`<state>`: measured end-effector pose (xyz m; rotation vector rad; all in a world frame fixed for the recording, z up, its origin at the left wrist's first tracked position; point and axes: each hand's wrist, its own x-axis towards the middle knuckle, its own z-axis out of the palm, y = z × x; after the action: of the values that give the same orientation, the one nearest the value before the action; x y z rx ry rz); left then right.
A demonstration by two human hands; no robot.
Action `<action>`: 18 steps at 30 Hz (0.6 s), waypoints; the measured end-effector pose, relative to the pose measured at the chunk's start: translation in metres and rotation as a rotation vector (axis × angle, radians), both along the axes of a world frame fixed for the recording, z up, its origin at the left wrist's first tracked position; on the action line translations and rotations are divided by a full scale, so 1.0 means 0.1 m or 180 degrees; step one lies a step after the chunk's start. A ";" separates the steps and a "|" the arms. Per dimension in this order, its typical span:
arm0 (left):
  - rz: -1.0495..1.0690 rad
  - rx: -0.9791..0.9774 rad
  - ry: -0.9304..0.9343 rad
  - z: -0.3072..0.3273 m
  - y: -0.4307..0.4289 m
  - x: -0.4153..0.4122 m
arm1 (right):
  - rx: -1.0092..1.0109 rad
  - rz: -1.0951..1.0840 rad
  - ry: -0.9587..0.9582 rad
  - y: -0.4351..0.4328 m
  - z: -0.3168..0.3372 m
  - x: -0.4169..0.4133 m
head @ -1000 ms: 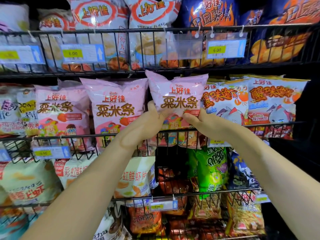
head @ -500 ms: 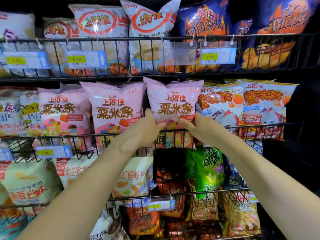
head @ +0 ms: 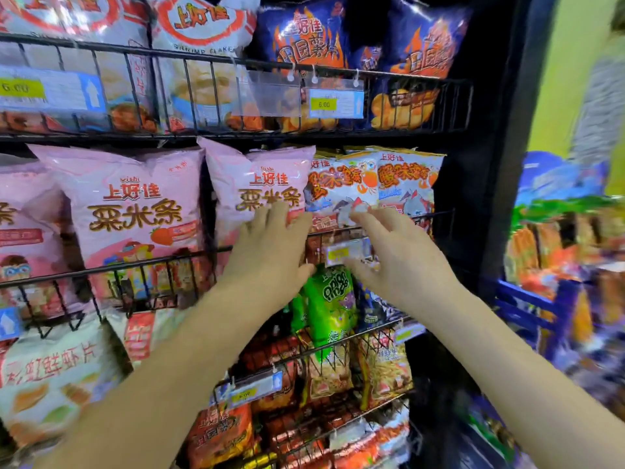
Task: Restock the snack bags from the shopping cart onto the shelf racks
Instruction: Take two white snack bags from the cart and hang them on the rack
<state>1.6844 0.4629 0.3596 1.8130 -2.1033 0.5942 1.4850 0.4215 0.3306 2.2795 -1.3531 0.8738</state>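
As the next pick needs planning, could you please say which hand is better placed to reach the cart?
Probably the right hand: it is nearer the cart; the left hand rests on the pink bag.

Both my forearms reach forward and up. My left hand [head: 270, 252] lies flat, fingers straight; my right hand [head: 395, 255], just beside it, has fingers loosely extended, gripping nothing.

The pink bag [head: 260, 187] stands up straight in the middle rack [head: 152, 260], behind the black wire front. It is puffy and has brown letters on it. My left hand [head: 270, 252] lies flat on its lower part. A second pink bag [head: 132, 211] just like it stands right beside it. The blue cart [head: 534, 309] is far off to the right, all blurry, with more bags inside.
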 end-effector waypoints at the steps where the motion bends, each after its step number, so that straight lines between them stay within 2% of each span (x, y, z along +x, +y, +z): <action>1: -0.0129 0.0098 -0.0076 -0.07 -0.02 -0.09 | -0.0011 -0.0166 0.0043 0.11 -0.06 -0.11; 5: -0.0703 0.0496 -0.0127 -0.34 -0.05 -0.54 | 0.0081 -0.0882 0.0125 0.67 -0.27 -0.54; 12: -0.1901 0.0560 -0.0021 -0.79 0.23 -1.59 | 0.0692 -0.2040 0.0144 1.58 -0.67 -1.35; 18: -0.2705 0.0724 -0.0087 -1.05 0.64 -2.63 | 0.0871 -0.2785 0.0036 2.35 -0.89 -2.20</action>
<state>1.4213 0.5264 0.2547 0.8188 -2.7325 0.1530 1.2650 0.6562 0.2412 1.5355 -2.2780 0.3820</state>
